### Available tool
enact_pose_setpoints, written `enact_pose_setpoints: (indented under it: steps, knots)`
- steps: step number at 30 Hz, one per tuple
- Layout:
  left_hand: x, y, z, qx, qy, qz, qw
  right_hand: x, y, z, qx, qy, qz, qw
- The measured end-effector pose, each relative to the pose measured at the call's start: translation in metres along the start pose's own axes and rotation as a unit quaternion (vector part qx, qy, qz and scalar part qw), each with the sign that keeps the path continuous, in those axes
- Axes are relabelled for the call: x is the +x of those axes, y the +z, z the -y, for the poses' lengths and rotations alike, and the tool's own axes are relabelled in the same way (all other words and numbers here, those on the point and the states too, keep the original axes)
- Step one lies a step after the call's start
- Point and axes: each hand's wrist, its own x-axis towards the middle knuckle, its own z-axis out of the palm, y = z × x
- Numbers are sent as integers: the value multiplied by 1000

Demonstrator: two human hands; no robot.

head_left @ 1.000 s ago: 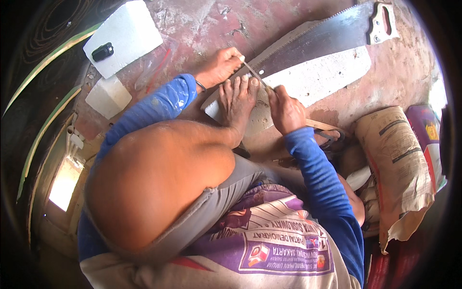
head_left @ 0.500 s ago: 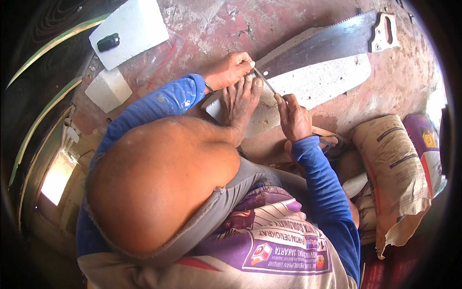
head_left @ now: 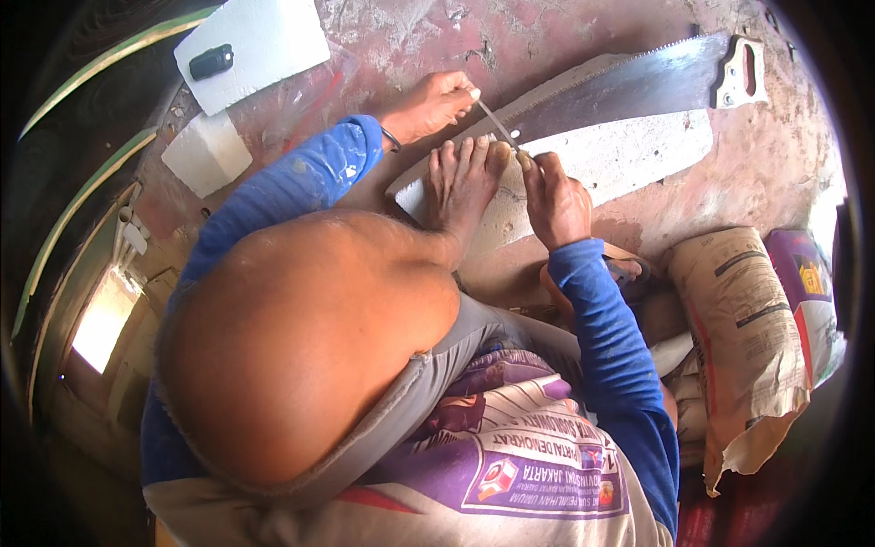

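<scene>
A slim grey metal file (head_left: 496, 122) spans my two hands. My left hand (head_left: 425, 109) pinches its far end between thumb and fingers. At the near end, my right hand (head_left: 557, 202) grips it with the fingers closed. Under the file lies the narrow end of a handsaw (head_left: 629, 89), whose toothed edge faces away from me and whose pale handle (head_left: 740, 75) points right. The saw rests on a long white slab (head_left: 629, 157). My bare foot (head_left: 461, 187) presses on the slab's left part, beside the saw's tip; whether it touches the blade cannot be told.
At the upper left, a black key fob (head_left: 211, 62) lies on a white board (head_left: 273, 41), with a smaller white block (head_left: 208, 157) below it. A torn brown paper sack (head_left: 740, 314) and a purple-and-white sack (head_left: 804, 273) stand at the right.
My left hand has moved away from my foot, toward the far side. The file now slants more steeply, and my right hand has stayed nearly in place. My toes have spread.
</scene>
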Motion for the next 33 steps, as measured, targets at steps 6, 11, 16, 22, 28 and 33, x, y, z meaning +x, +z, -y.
enact_pose_setpoints:
  steps: [6, 11, 16, 22, 28, 33]
  knots:
    - [-6, 22, 3, 7, -12, 54, 998, -30, -6, -11, -5, 28, 9, 1000]
    - [-4, 25, 0, 22, -4, 63, 998, -31, -7, -12, -66, 59, 34, 995]
    - [1, 20, -5, -16, 5, 52, 999, -21, -16, -10, -14, 43, 11, 999]
    - [-3, 17, -1, 18, 7, 54, 998, -25, -6, -16, -17, 34, 12, 999]
    - [-5, 26, 6, 46, 8, 60, 997, -38, -3, -19, -30, 17, 4, 999]
    - [-1, 12, 5, 34, 2, 11, 999, -14, 6, -4, -76, 18, 16, 997]
